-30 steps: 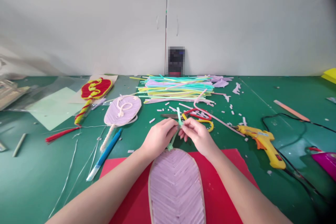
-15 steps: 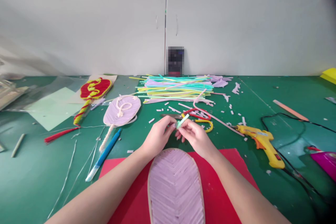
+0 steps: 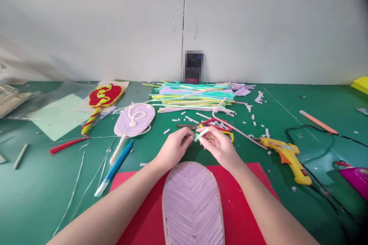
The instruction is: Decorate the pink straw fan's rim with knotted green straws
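Left hand (image 3: 172, 148) and right hand (image 3: 220, 146) pinch a pale green stem (image 3: 201, 134) between fingertips — just above the purple leaf (image 3: 192, 203) on red card (image 3: 247, 199).

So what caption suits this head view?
Both hands, left hand and right hand, pinch a green pipe cleaner above a lilac leaf.

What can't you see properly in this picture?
All in the head view:
- The green pipe cleaner: its middle is hidden between the left hand and right hand.
- The lilac leaf piece: its lower end is cut off by the bottom edge.
- The dark box by the wall: blurred out.
- The scissors: mostly behind the fingers.
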A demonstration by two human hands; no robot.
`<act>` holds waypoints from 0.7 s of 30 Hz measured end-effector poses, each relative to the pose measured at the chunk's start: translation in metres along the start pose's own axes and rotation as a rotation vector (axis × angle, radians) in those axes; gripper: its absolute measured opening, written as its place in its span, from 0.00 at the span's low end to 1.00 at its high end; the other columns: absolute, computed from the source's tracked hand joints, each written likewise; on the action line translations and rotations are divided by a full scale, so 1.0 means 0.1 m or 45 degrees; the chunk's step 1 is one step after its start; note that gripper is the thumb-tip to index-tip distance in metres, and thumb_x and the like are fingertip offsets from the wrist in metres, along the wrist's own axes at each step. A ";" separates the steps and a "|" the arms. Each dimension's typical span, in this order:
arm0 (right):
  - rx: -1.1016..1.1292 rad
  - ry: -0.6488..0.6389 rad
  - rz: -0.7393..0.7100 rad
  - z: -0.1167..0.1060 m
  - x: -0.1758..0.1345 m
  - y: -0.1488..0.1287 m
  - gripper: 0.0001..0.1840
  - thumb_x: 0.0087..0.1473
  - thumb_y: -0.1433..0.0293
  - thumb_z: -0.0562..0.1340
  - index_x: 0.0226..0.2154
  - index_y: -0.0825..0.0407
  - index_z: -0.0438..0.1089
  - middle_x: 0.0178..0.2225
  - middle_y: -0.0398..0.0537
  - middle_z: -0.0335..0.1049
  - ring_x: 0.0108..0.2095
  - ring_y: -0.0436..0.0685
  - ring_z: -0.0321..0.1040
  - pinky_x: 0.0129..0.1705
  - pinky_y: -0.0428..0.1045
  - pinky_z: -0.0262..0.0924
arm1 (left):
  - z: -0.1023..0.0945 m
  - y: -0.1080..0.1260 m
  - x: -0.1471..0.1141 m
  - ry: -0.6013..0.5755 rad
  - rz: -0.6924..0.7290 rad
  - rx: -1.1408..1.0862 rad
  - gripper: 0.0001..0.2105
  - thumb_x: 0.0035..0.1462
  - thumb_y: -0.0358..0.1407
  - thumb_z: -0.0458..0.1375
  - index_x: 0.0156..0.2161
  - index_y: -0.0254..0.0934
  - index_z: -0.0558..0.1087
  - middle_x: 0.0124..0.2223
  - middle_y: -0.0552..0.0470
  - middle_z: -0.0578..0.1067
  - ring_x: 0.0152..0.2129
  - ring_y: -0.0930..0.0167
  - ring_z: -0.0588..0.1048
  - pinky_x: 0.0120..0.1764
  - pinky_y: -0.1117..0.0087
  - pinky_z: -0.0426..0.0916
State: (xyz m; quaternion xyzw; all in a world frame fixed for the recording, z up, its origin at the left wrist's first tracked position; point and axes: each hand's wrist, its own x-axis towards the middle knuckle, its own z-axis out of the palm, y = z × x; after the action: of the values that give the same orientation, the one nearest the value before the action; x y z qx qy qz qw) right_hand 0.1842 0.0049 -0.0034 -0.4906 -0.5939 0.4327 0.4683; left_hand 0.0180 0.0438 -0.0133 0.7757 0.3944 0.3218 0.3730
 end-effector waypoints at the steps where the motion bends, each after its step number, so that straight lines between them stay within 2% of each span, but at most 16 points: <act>1: -0.009 0.025 -0.005 0.00 0.01 0.01 0.08 0.53 0.64 0.59 0.36 0.50 0.69 0.34 0.48 0.69 0.32 0.52 0.67 0.30 0.47 0.64 | 0.00 0.00 0.00 -0.014 0.000 -0.011 0.05 0.58 0.32 0.51 0.32 0.36 0.68 0.27 0.57 0.69 0.25 0.76 0.67 0.31 0.76 0.61; 3: 0.000 0.066 -0.005 0.01 0.02 0.02 0.09 0.52 0.63 0.60 0.31 0.51 0.69 0.31 0.47 0.69 0.28 0.51 0.67 0.28 0.46 0.65 | 0.00 0.01 0.00 -0.034 -0.003 -0.060 0.08 0.59 0.34 0.50 0.31 0.35 0.69 0.27 0.56 0.69 0.26 0.76 0.67 0.32 0.76 0.61; 5: 0.058 0.118 0.017 0.02 0.03 0.03 0.10 0.51 0.61 0.61 0.29 0.52 0.69 0.26 0.45 0.69 0.25 0.51 0.67 0.27 0.47 0.66 | 0.00 0.01 0.01 0.009 -0.019 -0.137 0.11 0.61 0.36 0.47 0.33 0.35 0.70 0.29 0.54 0.71 0.28 0.75 0.69 0.35 0.75 0.62; 9: 0.157 0.295 0.066 0.05 0.04 0.02 0.12 0.49 0.60 0.63 0.28 0.52 0.69 0.24 0.45 0.71 0.24 0.52 0.69 0.27 0.48 0.69 | -0.02 0.01 0.04 0.271 -0.137 -0.409 0.14 0.62 0.40 0.46 0.40 0.35 0.70 0.34 0.50 0.73 0.34 0.72 0.71 0.39 0.71 0.65; 12: 0.154 0.408 0.042 0.07 0.04 0.00 0.11 0.50 0.60 0.63 0.30 0.52 0.70 0.27 0.46 0.73 0.26 0.53 0.71 0.29 0.51 0.71 | -0.01 0.00 0.07 0.340 -0.305 -0.736 0.15 0.59 0.43 0.51 0.43 0.34 0.68 0.37 0.49 0.73 0.33 0.71 0.72 0.36 0.71 0.67; 15: 0.173 0.482 -0.009 0.10 0.03 -0.02 0.10 0.50 0.61 0.63 0.30 0.51 0.71 0.31 0.48 0.74 0.31 0.57 0.73 0.31 0.52 0.72 | 0.01 0.00 0.08 0.291 -0.453 -1.057 0.16 0.54 0.43 0.56 0.43 0.33 0.67 0.37 0.48 0.73 0.29 0.74 0.73 0.34 0.72 0.68; 17: 0.190 0.513 -0.028 0.11 0.03 -0.02 0.09 0.49 0.62 0.64 0.30 0.51 0.71 0.32 0.48 0.74 0.32 0.57 0.73 0.32 0.53 0.72 | 0.03 0.01 0.07 0.182 -0.484 -1.196 0.15 0.52 0.42 0.59 0.40 0.32 0.69 0.38 0.47 0.74 0.29 0.75 0.73 0.35 0.72 0.69; 19: 0.199 0.499 -0.031 0.12 0.02 -0.01 0.08 0.49 0.63 0.64 0.31 0.51 0.72 0.32 0.48 0.74 0.33 0.58 0.73 0.33 0.53 0.72 | 0.04 0.02 0.06 0.078 -0.457 -1.227 0.14 0.51 0.41 0.60 0.38 0.32 0.71 0.38 0.47 0.74 0.30 0.75 0.73 0.36 0.72 0.69; 21: 0.211 0.442 -0.049 0.12 0.02 0.01 0.07 0.49 0.64 0.64 0.30 0.49 0.73 0.33 0.47 0.74 0.33 0.57 0.73 0.33 0.53 0.72 | 0.04 0.03 0.05 0.051 -0.416 -1.123 0.14 0.49 0.40 0.62 0.38 0.32 0.72 0.36 0.48 0.75 0.29 0.74 0.73 0.35 0.73 0.69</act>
State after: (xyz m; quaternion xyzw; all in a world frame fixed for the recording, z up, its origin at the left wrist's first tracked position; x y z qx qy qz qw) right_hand 0.1725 0.0065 -0.0062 -0.5064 -0.4757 0.3799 0.6107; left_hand 0.0253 0.0457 -0.0119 0.4646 0.3442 0.4107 0.7050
